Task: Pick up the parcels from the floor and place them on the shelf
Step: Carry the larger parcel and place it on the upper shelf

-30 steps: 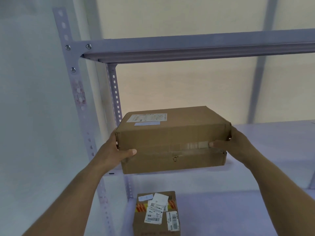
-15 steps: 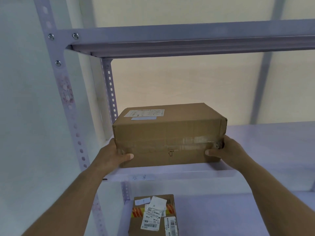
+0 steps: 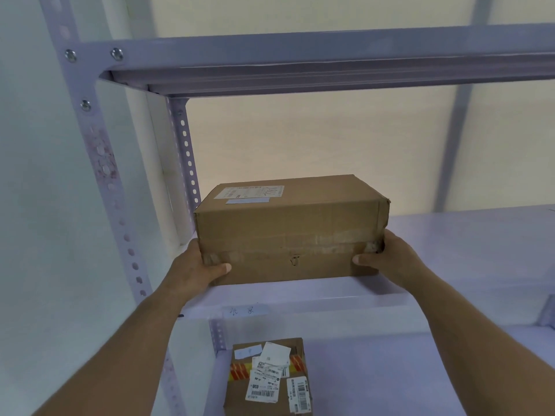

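On the shelf (image 3: pixel 450 241), both hands grip the parcel (image 3: pixel 288 232) lying lengthwise left-to-right.

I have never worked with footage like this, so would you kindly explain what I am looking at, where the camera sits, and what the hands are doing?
No machine here: a person wears one wide-angle camera on the head, looking forward and down at the arms. The left hand and right hand grip the two ends of a brown cardboard parcel, which sits on the middle shelf of a pale metal rack, close to the front edge. A shipping label is stuck on the parcel's top. On the shelf below stands a second parcel covered with barcode stickers. Another shelf runs overhead.
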